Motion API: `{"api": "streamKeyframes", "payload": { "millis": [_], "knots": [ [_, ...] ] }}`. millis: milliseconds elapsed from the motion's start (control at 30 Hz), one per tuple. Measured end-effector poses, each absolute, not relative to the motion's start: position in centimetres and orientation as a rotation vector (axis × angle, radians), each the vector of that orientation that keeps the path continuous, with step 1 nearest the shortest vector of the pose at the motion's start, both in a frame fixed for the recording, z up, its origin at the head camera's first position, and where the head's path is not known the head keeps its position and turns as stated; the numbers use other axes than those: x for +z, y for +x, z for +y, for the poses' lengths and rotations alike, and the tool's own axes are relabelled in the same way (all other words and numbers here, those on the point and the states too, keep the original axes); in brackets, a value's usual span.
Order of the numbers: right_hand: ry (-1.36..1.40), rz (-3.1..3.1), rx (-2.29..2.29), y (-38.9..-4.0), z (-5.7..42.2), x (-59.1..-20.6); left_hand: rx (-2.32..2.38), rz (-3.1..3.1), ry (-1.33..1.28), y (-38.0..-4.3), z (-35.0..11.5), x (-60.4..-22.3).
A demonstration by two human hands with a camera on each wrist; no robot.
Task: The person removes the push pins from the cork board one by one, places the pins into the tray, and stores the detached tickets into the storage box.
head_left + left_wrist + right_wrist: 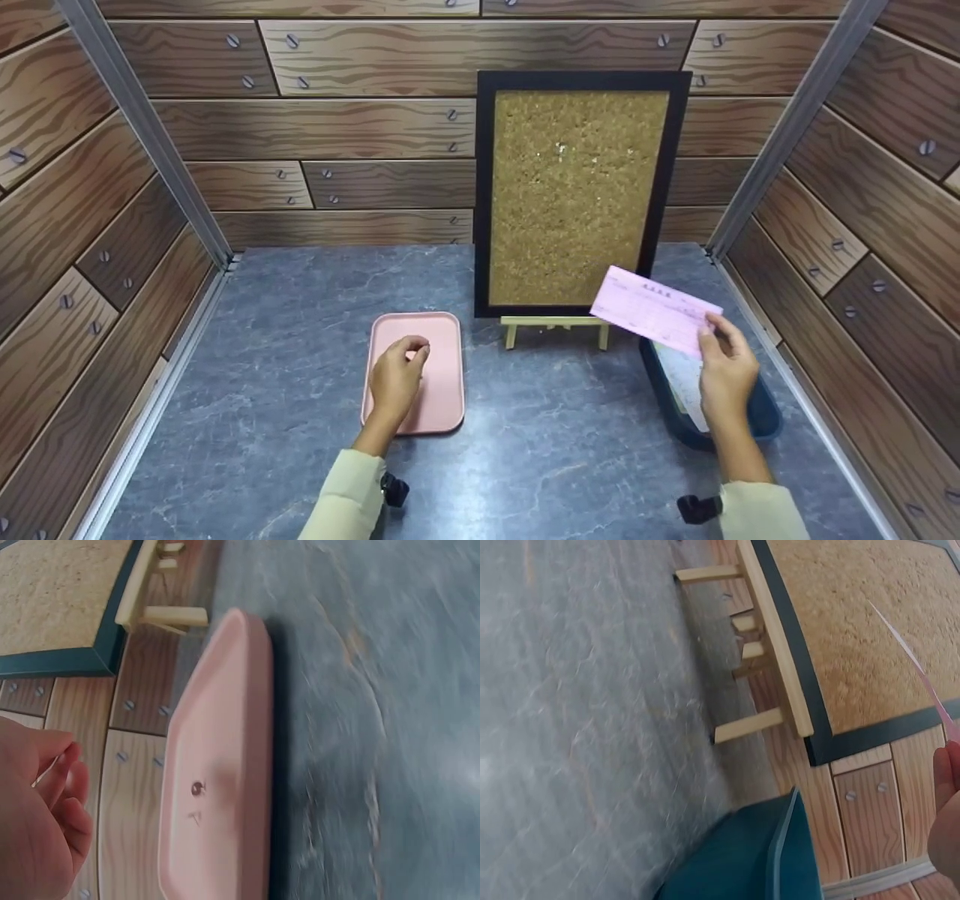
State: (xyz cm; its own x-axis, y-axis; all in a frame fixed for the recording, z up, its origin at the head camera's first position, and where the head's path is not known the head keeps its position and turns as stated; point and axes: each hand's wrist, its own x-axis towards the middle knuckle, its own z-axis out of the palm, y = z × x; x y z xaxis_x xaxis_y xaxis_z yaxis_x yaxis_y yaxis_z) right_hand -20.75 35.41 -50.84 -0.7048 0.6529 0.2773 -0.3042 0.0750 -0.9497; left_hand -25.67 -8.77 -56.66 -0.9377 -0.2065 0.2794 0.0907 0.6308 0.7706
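My right hand [729, 375] pinches a pink printed paper slip [652, 309] by its right end, thumb in front. The slip is raised before the lower right corner of a black-framed cork board [577, 195]; in the right wrist view the slip [911, 656] shows nearly edge-on. Over a pink tray [442, 375], my left hand [397, 375] pinches a thumbtack between thumb and index finger, mostly hidden; a thin point [45, 771] shows in the left wrist view. A round-headed tack [197, 788] lies in the tray.
The cork board leans on a small wooden easel [555, 321] at the back. A dark blue bin [769, 427] with papers [679, 375] in it stands under my right hand. Wood-patterned walls [360, 127] enclose the grey marbled table [285, 360] on three sides.
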Motion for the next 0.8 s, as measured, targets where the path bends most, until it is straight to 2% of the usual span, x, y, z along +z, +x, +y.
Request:
{"api": "streamKeyframes", "payload": {
  "millis": [800],
  "knots": [
    [-0.703, -1.703, 1.550, -18.4, 40.4, -54.9, -1.048, -2.694, 0.094, -24.1, -12.0, -59.0]
  ]
}}
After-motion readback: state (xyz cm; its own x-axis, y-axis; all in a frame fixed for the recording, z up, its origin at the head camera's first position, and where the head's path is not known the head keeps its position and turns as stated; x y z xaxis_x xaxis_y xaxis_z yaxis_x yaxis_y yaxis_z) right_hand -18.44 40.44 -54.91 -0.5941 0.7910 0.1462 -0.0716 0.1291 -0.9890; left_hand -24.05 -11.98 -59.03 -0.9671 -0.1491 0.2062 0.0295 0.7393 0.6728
